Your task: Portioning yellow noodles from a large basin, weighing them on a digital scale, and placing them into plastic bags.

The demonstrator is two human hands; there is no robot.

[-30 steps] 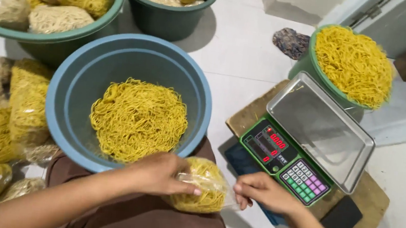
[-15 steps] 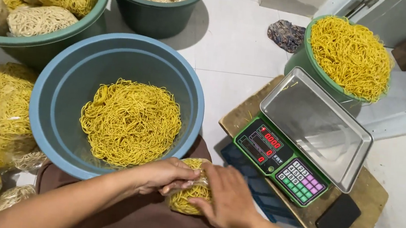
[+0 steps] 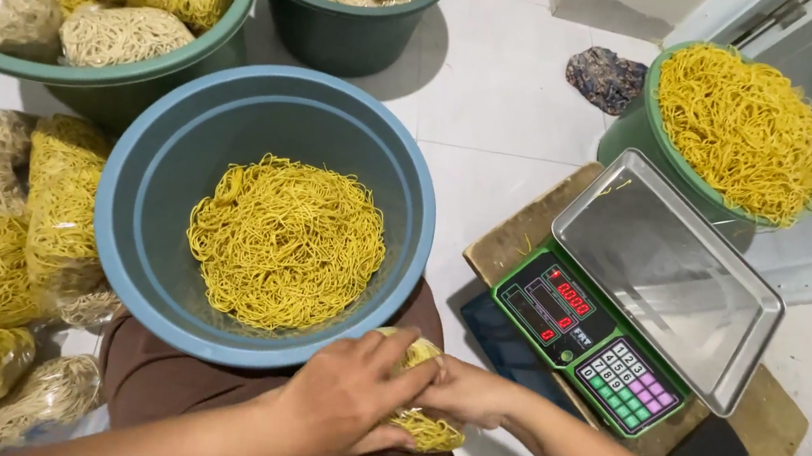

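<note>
Head view: both hands meet low in the middle, just near the blue tub [image 3: 139, 230]. Left hand [image 3: 348, 393] is curled over a small bag of yellow noodles [image 3: 420, 426], and right hand [image 3: 469, 391] pinches it from the right side. The bag lies between them, touching both. I count one blue tub, three green tubs, one scale [image 3: 640, 293] at right, and many filled bags at left.

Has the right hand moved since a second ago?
Yes. The right hand has left the scale and come leftwards onto the bag of noodles, meeting the left hand.
</note>
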